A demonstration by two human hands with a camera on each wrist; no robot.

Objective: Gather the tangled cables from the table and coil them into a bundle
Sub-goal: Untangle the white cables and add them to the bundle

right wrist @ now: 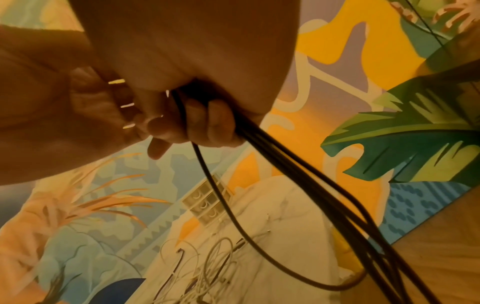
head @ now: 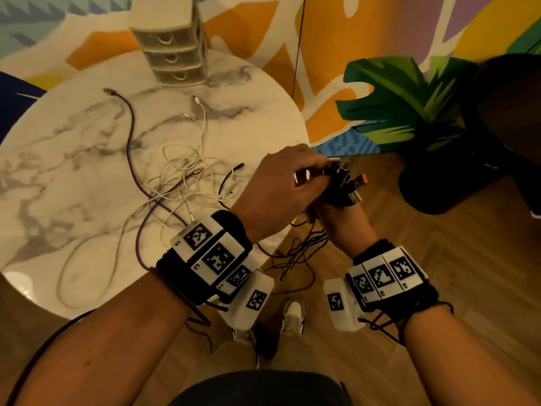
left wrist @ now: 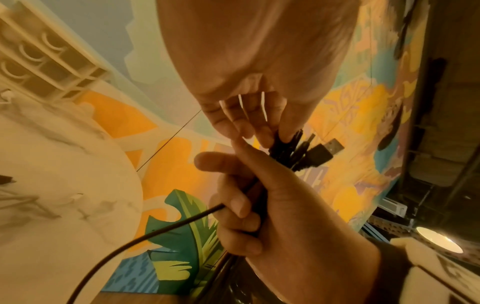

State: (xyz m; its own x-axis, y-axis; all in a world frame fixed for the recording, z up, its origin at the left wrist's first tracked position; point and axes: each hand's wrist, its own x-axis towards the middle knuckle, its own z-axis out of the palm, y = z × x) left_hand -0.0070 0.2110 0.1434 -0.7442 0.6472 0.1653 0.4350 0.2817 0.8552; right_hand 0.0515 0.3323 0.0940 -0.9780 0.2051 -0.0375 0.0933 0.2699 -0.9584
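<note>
Black cables [head: 341, 183] gripped upright by right hand [head: 336, 218], left hand [head: 281, 186] pinching plugs.

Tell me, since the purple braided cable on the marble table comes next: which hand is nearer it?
Left. The left hand hovers at the table's right edge, just right of the purple braided cable; the right hand is farther right, off the table, gripping black cables.

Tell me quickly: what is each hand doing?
Left hand: pinching plug ends of the black cable bunch.
Right hand: gripping the same black cables.
</note>
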